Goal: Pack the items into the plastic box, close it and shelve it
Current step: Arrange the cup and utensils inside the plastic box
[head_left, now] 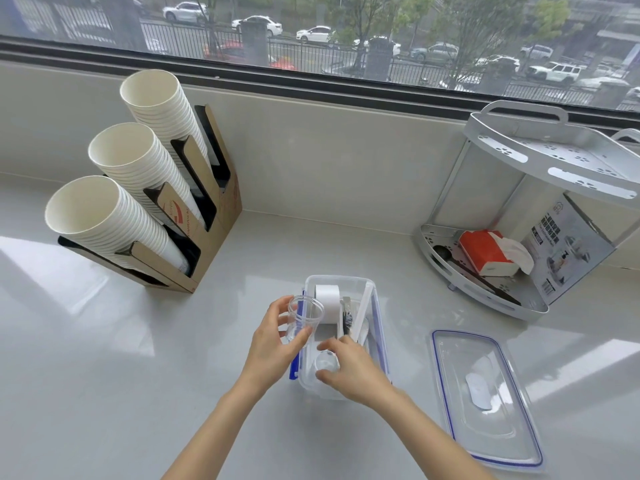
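Note:
A clear plastic box [380, 327] with blue clips stands open on the counter in front of me. Inside it are a white tape roll [329, 303], a white straw-like stick [363, 313] and some dark small items. My left hand [277, 337] holds a clear plastic cup [304, 315] tilted over the box's left rim. My right hand [349, 368] reaches into the near end of the box and grips a second clear cup [325, 365] there. The box's clear lid [485, 396] with a blue seal lies flat on the counter to the right.
A cardboard holder with three stacks of white paper cups [138, 202] stands at the left. A grey two-tier corner shelf [540, 216] stands at the right, its lower tier holding a red tissue pack [485, 251] and a printed box [568, 251]. A window ledge runs behind.

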{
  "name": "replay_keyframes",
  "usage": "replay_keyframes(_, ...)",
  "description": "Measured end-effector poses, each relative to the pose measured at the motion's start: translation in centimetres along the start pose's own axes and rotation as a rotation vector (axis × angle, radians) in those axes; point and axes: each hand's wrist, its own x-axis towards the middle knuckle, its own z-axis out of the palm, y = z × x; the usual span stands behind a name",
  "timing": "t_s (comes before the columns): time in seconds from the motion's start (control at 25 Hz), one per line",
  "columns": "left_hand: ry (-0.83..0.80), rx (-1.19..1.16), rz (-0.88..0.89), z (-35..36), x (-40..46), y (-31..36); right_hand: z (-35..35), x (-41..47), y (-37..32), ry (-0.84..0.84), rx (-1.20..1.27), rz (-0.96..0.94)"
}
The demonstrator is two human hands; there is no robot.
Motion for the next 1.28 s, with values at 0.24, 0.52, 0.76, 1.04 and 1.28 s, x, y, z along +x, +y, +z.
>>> replay_keyframes(0.24, 0.002, -0.020, -0.017, 0.0, 0.0, 0.1, -1.4, -0.5, 0.7, 0.121, 0.091, -0.008)
replay_keyframes(0.52, 0.036, -0.046, -0.016, 0.2, 0.1, 0.7, -4.8, -1.2, 1.6, 0.317, 0.497, 0.042)
replay_keyframes(0.76, -0.032, -0.076, 0.030, 1.0, -0.1, 1.3, -6.8, -1.6, 0.5, 0.426, 0.940, -0.014)
replay_keyframes(1.04, -0.132, -0.085, 0.107, 2.2, -0.5, 2.2, -4.8, -1.8, -0.5, 0.343, 0.879, -0.155)
replay_keyframes(1.28, -0.118, -0.063, 0.121, 2.3, -0.5, 1.9, -4.0, -2.1, -0.1, 0.282, 0.807, -0.136)
